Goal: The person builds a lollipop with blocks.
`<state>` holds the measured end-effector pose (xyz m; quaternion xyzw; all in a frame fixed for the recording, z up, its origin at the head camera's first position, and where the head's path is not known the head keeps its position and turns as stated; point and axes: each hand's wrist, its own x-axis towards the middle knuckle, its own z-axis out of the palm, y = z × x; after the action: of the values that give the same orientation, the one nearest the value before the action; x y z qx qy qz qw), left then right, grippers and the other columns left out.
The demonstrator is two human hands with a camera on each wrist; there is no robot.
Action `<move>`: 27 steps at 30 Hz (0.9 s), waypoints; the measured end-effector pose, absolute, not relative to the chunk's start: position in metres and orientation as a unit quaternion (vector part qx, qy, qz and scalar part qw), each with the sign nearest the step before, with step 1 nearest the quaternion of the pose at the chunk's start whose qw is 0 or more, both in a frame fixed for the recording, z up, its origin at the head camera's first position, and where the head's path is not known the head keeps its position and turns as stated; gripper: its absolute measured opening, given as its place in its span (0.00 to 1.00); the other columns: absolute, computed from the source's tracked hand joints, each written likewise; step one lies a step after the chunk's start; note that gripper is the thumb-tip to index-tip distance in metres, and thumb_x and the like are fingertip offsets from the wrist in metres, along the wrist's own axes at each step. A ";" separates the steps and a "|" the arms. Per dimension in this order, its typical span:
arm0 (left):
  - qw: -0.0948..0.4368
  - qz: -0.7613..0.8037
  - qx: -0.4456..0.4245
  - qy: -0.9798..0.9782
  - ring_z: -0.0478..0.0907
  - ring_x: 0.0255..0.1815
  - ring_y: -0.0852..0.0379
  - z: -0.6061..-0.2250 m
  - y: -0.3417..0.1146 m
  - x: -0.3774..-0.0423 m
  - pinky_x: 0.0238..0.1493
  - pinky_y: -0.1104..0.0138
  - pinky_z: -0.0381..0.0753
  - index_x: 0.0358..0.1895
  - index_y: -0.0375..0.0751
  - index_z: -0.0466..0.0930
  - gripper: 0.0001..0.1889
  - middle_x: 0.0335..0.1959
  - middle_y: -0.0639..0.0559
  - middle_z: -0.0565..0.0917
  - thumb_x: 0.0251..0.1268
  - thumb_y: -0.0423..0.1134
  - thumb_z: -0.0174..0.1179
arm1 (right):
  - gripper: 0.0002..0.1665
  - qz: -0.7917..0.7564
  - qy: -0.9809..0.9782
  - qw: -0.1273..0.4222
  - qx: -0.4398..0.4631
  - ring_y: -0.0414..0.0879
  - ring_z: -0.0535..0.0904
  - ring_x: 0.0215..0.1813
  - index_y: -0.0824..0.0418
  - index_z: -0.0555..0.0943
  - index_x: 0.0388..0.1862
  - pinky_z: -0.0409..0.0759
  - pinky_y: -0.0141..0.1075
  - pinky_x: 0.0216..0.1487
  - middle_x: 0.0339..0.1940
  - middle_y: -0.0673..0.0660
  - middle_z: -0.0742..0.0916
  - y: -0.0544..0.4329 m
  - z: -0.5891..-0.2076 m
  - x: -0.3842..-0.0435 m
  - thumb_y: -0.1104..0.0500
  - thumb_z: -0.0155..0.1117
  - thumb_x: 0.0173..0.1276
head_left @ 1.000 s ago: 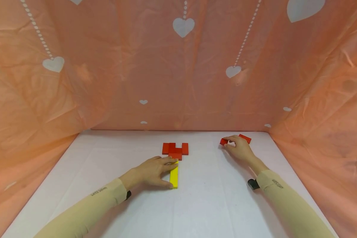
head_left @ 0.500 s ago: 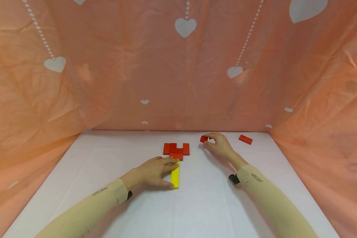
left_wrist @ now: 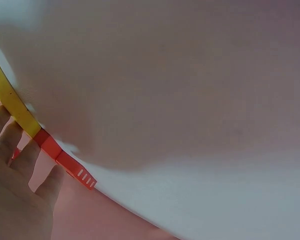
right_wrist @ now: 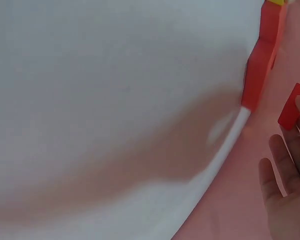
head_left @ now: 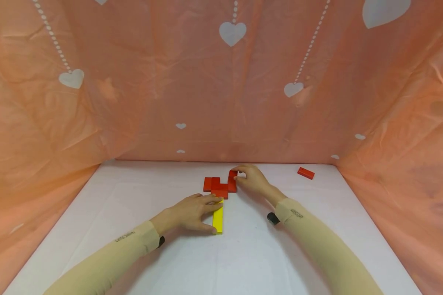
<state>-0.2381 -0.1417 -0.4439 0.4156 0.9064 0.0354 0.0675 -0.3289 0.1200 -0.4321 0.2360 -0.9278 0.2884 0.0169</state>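
In the head view my left hand [head_left: 190,212] rests over a long yellow block [head_left: 218,221] that lies lengthwise on the white table. Its thumb touches the near end and its fingers lie across the far end. Several red blocks [head_left: 219,194] sit grouped just beyond the yellow one, some also showing in the left wrist view past my fingers. At the group's right side, my right hand [head_left: 254,180] pinches a small red block [right_wrist: 293,107] between thumb and finger. The right wrist view has it raised apart from the standing red blocks [right_wrist: 257,75].
Another red block [head_left: 306,173] lies alone at the table's back right. An orange curtain [head_left: 221,102] with white hearts walls in the white tabletop [head_left: 251,254] at the back and both sides.
My right hand has carried the small red block leftward from the back right to the grouped red blocks. My left hand has kept its place on the yellow block.
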 end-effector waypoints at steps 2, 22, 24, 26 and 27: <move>0.068 0.036 0.416 0.906 0.62 0.80 0.53 -0.443 -0.142 -0.238 0.76 0.47 0.66 0.79 0.51 0.68 0.44 0.81 0.56 0.66 0.65 0.70 0.60 | 0.20 0.279 -0.929 0.014 0.242 0.60 0.77 0.68 0.60 0.84 0.64 0.72 0.57 0.73 0.64 0.60 0.85 0.115 -0.432 -0.330 0.60 0.66 0.75; 0.062 0.028 0.423 0.903 0.61 0.81 0.53 -0.444 -0.141 -0.241 0.76 0.47 0.67 0.79 0.50 0.68 0.44 0.81 0.55 0.66 0.66 0.70 0.60 | 0.17 0.217 -0.929 0.007 0.300 0.55 0.85 0.56 0.60 0.87 0.59 0.84 0.47 0.60 0.55 0.58 0.88 0.092 -0.437 -0.338 0.61 0.68 0.74; 0.059 0.025 0.425 0.903 0.62 0.80 0.53 -0.445 -0.141 -0.241 0.75 0.48 0.67 0.79 0.50 0.68 0.44 0.81 0.55 0.66 0.66 0.70 0.59 | 0.16 0.214 -0.929 0.010 0.303 0.54 0.85 0.55 0.61 0.87 0.58 0.84 0.47 0.60 0.53 0.58 0.88 0.091 -0.438 -0.338 0.61 0.68 0.73; 0.058 0.023 0.425 0.903 0.62 0.80 0.53 -0.445 -0.141 -0.242 0.75 0.48 0.68 0.79 0.50 0.68 0.44 0.81 0.55 0.66 0.66 0.70 0.59 | 0.16 0.211 -0.929 0.011 0.305 0.54 0.84 0.54 0.61 0.87 0.58 0.84 0.47 0.60 0.53 0.57 0.88 0.091 -0.439 -0.339 0.61 0.68 0.73; 0.059 0.023 0.425 0.903 0.62 0.80 0.53 -0.446 -0.142 -0.242 0.75 0.48 0.68 0.79 0.50 0.68 0.44 0.81 0.55 0.67 0.66 0.70 0.59 | 0.16 0.209 -0.929 0.011 0.305 0.53 0.84 0.54 0.61 0.87 0.58 0.84 0.47 0.60 0.53 0.57 0.88 0.091 -0.440 -0.339 0.61 0.68 0.74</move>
<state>-0.2419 -0.1416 -0.4455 0.4246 0.9032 0.0232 0.0586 -0.3392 0.0906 -0.4396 0.3053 -0.9290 0.2088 0.0108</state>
